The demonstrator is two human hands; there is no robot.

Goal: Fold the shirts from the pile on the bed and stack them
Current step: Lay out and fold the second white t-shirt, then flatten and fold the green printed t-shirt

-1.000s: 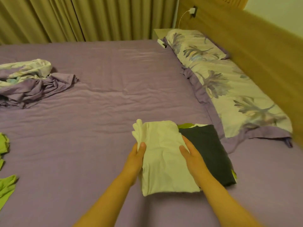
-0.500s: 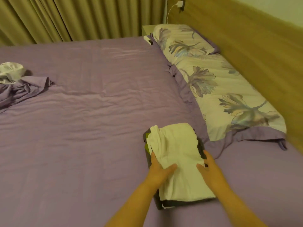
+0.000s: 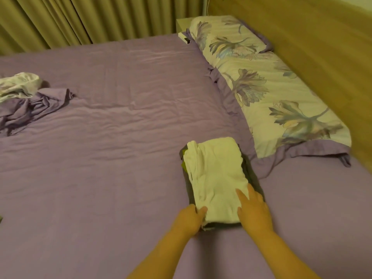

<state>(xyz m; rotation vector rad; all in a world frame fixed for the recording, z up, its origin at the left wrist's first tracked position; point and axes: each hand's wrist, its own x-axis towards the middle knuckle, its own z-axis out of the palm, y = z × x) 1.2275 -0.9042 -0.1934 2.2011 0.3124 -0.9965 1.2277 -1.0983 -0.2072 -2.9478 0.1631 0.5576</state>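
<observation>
Bedding heap (image 3: 26,97): I see crumpled purple and floral cloth at the bed's left edge, well apart from my work.
Left hand (image 3: 189,220): my grip pinches the near left corner of the stack (image 3: 249,168), thumb on top.
White shirt (image 3: 216,176): soft, creased, folded oblong atop dark shirts, beside the pillow (image 3: 281,93); long axis runs away from me.
Right hand (image 3: 254,210): flat, fingers straight, pressing the shirt's near right corner.
Key relation: both hands sit at the near end; I judge the right better placed for smoothing.
</observation>
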